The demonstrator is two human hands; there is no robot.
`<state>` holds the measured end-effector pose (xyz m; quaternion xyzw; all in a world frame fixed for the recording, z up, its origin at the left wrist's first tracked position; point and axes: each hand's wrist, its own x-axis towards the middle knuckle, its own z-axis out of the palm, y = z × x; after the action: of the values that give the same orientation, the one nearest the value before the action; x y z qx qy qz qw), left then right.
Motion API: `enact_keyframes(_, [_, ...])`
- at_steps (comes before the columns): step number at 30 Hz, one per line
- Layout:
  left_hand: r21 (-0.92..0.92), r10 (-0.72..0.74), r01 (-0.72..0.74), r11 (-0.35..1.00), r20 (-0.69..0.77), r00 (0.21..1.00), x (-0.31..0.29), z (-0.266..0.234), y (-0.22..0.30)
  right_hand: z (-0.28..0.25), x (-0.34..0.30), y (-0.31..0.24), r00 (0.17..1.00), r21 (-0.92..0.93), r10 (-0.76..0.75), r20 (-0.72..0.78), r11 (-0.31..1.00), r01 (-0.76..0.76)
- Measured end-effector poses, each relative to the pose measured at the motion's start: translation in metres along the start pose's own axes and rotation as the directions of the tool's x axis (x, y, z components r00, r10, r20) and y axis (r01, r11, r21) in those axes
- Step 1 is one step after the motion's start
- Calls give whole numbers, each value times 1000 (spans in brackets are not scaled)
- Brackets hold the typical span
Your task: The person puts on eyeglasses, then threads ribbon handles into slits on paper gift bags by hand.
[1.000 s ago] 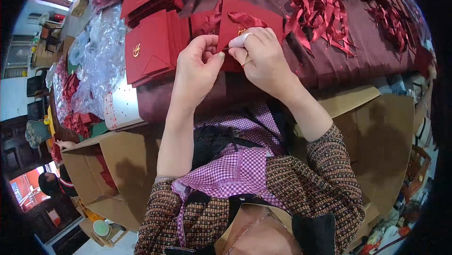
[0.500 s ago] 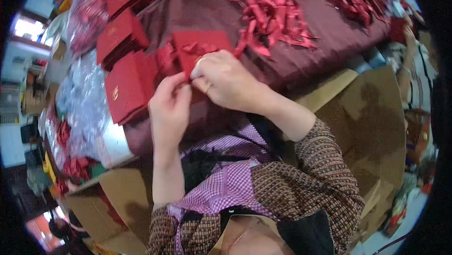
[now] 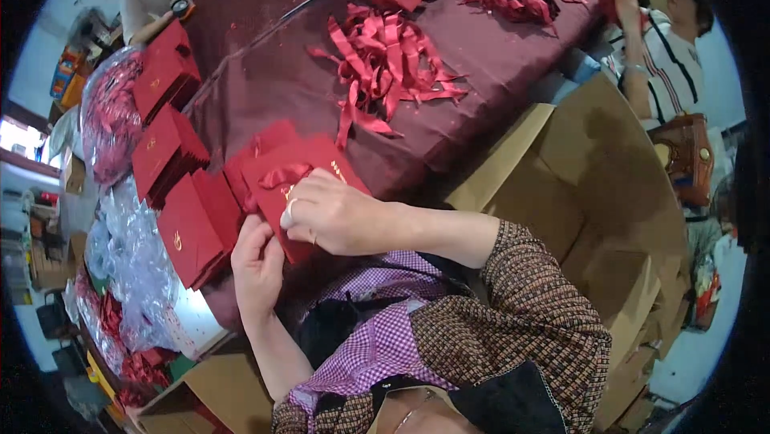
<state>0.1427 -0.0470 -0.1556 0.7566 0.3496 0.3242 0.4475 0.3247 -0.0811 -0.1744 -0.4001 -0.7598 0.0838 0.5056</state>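
Note:
A flat red gift bag [image 3: 321, 157] with gold print lies tilted on the near part of the table, and a dark red satin ribbon [image 3: 281, 176] runs across its face. My right hand [image 3: 341, 213] rests over the bag's lower part, fingers curled in at the ribbon's end; its fingertips are partly hidden. At the bag's lower left corner, my left hand [image 3: 258, 261] is closed, thumb against fingers, on the edge. To the left stands a stack of red bags [image 3: 196, 229] with a gold emblem, almost touching my left hand.
Loose red ribbons [image 3: 385, 65] lie heaped mid-table on a maroon cloth [image 3: 265, 73]. More red stacks [image 3: 166, 149] line the left edge beside clear plastic wrapping [image 3: 132, 233]. An open cardboard box [image 3: 618, 169] stands at the right. Other people are at the far left and right.
The view has swung, so the table sits lower and two people show more fully. My hands have drawn apart: the left stays at the bag's corner, the right lies flatter across its front.

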Motion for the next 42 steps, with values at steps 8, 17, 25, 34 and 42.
enact_keyframes(8, [-4,144,-144,990,8,989,8,-4,6,-22,7,-5,990,63,68,127,995,-76])
enact_keyframes(17, [-10,159,-159,987,108,981,25,5,7,-36,14,-13,991,-196,2,137,980,25])
enact_keyframes(25, [148,281,-323,935,248,927,12,0,42,-76,42,-27,915,-60,-242,322,959,275])
enact_keyframes(34, [-281,4,13,960,60,998,-19,-26,31,-66,39,-65,844,42,-357,400,927,372])
enact_keyframes(42, [-672,-174,47,739,-123,977,-7,-51,-4,-83,34,-76,854,-2,-290,432,947,322])
